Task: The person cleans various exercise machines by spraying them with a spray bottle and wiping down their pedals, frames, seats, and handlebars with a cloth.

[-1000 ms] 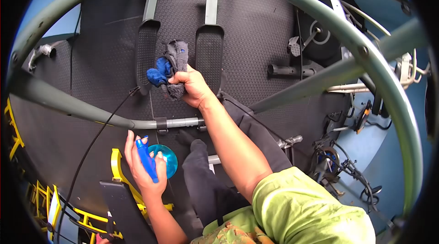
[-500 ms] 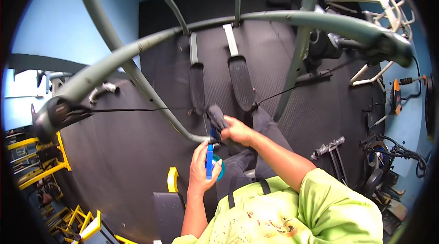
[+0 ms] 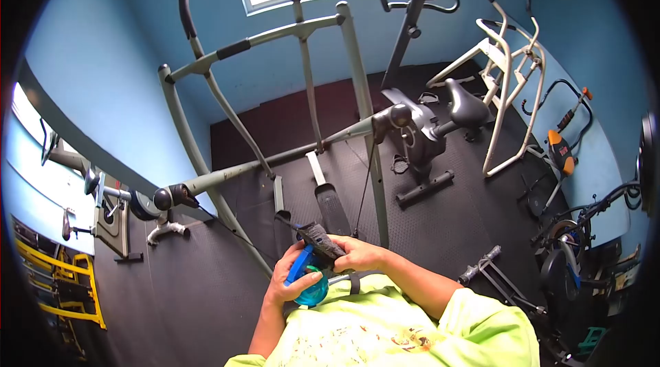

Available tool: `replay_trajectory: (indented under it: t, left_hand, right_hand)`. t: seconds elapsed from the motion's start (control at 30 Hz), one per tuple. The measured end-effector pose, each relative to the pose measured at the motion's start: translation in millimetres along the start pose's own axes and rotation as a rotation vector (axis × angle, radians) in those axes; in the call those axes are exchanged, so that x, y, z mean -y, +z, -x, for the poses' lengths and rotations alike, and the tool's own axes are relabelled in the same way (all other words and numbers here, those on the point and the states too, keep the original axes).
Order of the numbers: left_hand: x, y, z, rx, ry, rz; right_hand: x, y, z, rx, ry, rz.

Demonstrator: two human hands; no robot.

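Observation:
My left hand [image 3: 282, 283] is wrapped round a spray bottle [image 3: 313, 291] with a blue head and a see-through teal body, held close to my shirt front. Beside it, my right hand [image 3: 359, 255] grips a bunched dark grey cloth [image 3: 320, 238], which sits against the far side of the bottle's head. Both hands are in front of my waist. Just past them lie the black foot pedals [image 3: 333, 209] of a grey-green exercise machine [image 3: 275, 158], whose tall frame rises ahead of me.
An exercise bike [image 3: 426, 130] stands right of the frame, with a white-framed machine [image 3: 507, 92] behind it. More equipment lines the right wall. Yellow racks [image 3: 65, 284] and another bike [image 3: 127, 202] are at the left. Black matting [image 3: 185, 298] covers the floor.
My view has tilted up, showing the window and the machine's upper handles. Both hands have drawn in toward my body, the cloth and spray bottle still in them.

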State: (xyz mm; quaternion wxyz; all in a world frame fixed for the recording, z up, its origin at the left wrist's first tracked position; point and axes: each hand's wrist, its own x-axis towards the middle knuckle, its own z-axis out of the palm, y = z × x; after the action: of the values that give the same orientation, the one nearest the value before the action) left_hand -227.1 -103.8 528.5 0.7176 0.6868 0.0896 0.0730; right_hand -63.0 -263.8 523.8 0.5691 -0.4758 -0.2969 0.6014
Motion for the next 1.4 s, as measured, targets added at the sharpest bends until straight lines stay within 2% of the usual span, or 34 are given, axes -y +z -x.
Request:
replay_trajectory:
  t: [0.03, 0.1, 0.17, 0.2, 0.3, 0.37, 0.43, 0.47, 0.5, 0.57, 0.6, 0.63, 0.67, 0.7, 0.77, 0.83, 0.9, 0.97, 1.0, 1.1, 1.17, 1.23, 1.27, 1.3, 1.33, 1.4]
  left_hand:
    - [-7.3, 2.6, -4.0, 0.018, 0.1, -0.181]
    - [-19.8, 16.8, -11.5, 0.047, 0.138, -0.244]
    - [-27.5, 25.8, -14.9, 0.098, 0.148, -0.275]
    - [-27.8, 29.5, -14.4, 0.132, 0.149, -0.27]
    - [-31.7, 42.8, -17.5, 0.218, 0.236, -0.329]
    - [-30.8, 50.9, -13.1, 0.19, 0.158, -0.257]
    - [-38.0, 59.4, -12.1, 0.209, 0.154, -0.225]
    - [-40.1, 63.0, -12.1, 0.221, 0.194, -0.291]
    - [-42.3, 66.7, -13.3, 0.226, 0.237, -0.357]
    - [-46.5, 72.7, -19.6, 0.263, 0.321, -0.479]
    - [-51.2, 77.1, -23.1, 0.269, 0.335, -0.492]
    - [-56.9, 82.3, -26.4, 0.274, 0.346, -0.507]
    - [-61.0, 87.3, -30.2, 0.264, 0.345, -0.514]
    - [-65.3, 93.7, -35.2, 0.275, 0.296, -0.436]
    - [-68.7, 106.5, -49.5, 0.285, 0.244, -0.364]
    - [-62.3, 123.0, -69.4, 0.297, 0.262, -0.369]
    - [-58.2, 141.9, -91.9, 0.313, 0.273, -0.408]
    - [-50.9, 164.8, -117.8, 0.326, 0.235, -0.413]
    - [-46.4, 175.1, -130.9, 0.329, 0.202, -0.428]
    - [-26.5, 211.4, -178.6, 0.354, 0.198, -0.473]
    - [-21.3, 241.5, -215.5, 0.343, 0.202, -0.485]
    - [-33.7, 268.8, -240.1, 0.29, 0.127, -0.511]
    - [-40.1, 278.8, -253.3, 0.292, 0.117, -0.504]
    - [-41.2, 287.2, -264.0, 0.259, 0.181, -0.553]
    - [-42.7, 295.4, -272.2, 0.249, 0.199, -0.543]
    - [-41.2, 309.0, -287.0, 0.216, 0.255, -0.575]
  right_hand:
    - [4.0, -1.4, 8.6, -0.028, 0.009, 0.054]
    - [1.3, -6.6, 26.0, -0.083, 0.001, 0.098]
    - [-7.7, -8.5, 42.0, -0.283, -0.25, 0.754]
    - [-6.9, -5.3, 54.2, -0.279, -0.14, 0.581]
    - [-12.5, -4.0, 80.7, -0.332, -0.159, 0.554]
    - [8.9, 2.5, 102.0, -0.329, -0.142, 0.47]
    - [9.9, 1.9, 116.5, -0.493, -0.14, 0.506]
    - [5.1, -4.2, 119.6, -0.536, -0.25, 0.624]
    - [2.9, -7.4, 119.8, -0.541, -0.254, 0.629]
    - [-0.8, -13.9, 117.7, -0.75, -0.391, 0.7]
    - [-4.7, -22.3, 113.7, -0.741, -0.395, 0.706]
    - [-7.4, -31.0, 107.7, -0.887, -0.431, 0.713]
    - [-9.9, -36.7, 103.2, -1.032, -0.468, 0.715]
    - [-11.7, -41.0, 101.7, -1.022, -0.476, 0.712]
    - [-5.5, -48.8, 101.1, -1.206, -0.49, 0.665]
    - [-1.0, -58.5, 110.6, -1.039, -0.481, 0.483]
    - [-9.8, -83.7, 116.4, -0.727, -0.316, 0.264]
    - [-40.2, -133.5, 111.6, -0.503, -0.101, 0.301]
    - [-39.1, -150.4, 115.9, -0.38, -0.009, 0.068]
    - [-54.8, -215.9, 112.4, -0.281, 0.013, -0.061]
    - [-34.5, -256.3, 115.1, -0.321, 0.068, -0.116]
    - [-10.1, -282.5, 124.9, -0.264, 0.06, -0.322]
    - [-23.4, -303.2, 119.5, -0.288, 0.055, -0.422]
    - [-32.7, -328.7, 112.0, -0.306, 0.056, -0.499]
    - [-21.8, -343.5, 115.8, -0.17, -0.04, -0.581]
    - [-8.0, -378.4, 120.0, -0.05, -0.014, -0.61]
